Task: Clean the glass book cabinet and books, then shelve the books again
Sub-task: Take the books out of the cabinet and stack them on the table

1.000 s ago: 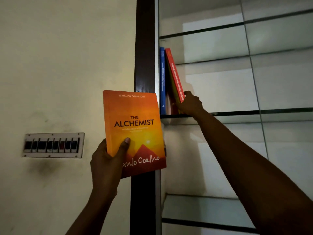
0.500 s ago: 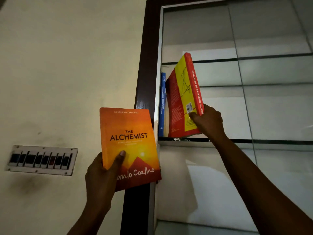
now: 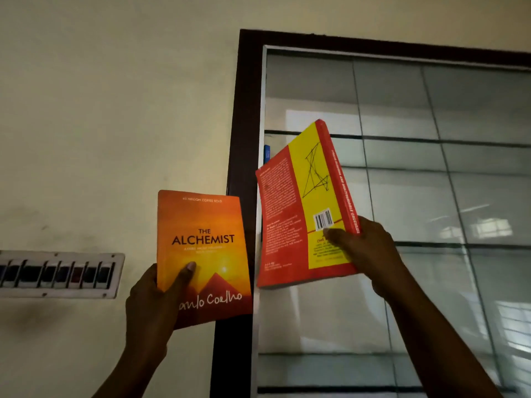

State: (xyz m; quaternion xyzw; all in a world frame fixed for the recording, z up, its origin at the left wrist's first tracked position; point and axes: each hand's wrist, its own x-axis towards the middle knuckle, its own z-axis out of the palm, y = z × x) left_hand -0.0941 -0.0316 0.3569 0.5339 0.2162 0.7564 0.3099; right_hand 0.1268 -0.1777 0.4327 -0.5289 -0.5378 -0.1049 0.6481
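My left hand [image 3: 152,300] grips an orange paperback, The Alchemist [image 3: 202,245], upright in front of the cabinet's dark wooden frame [image 3: 244,110]. My right hand [image 3: 365,251] holds a red and yellow calculus book [image 3: 304,208] by its spine edge, tilted with the back cover facing me, in front of the glass shelves [image 3: 416,139]. A blue book [image 3: 267,153] stands on a shelf against the left side, mostly hidden behind the red one.
A white switch panel [image 3: 60,274] is fixed to the cream wall [image 3: 100,110] left of the cabinet. Glass shelves run across the cabinet at several heights, and reflections show in the pane on the right [image 3: 488,225].
My right hand has pulled the red and yellow book off the shelf and out towards me, tilting it. The view has tipped upward. The orange book stays in my left hand.
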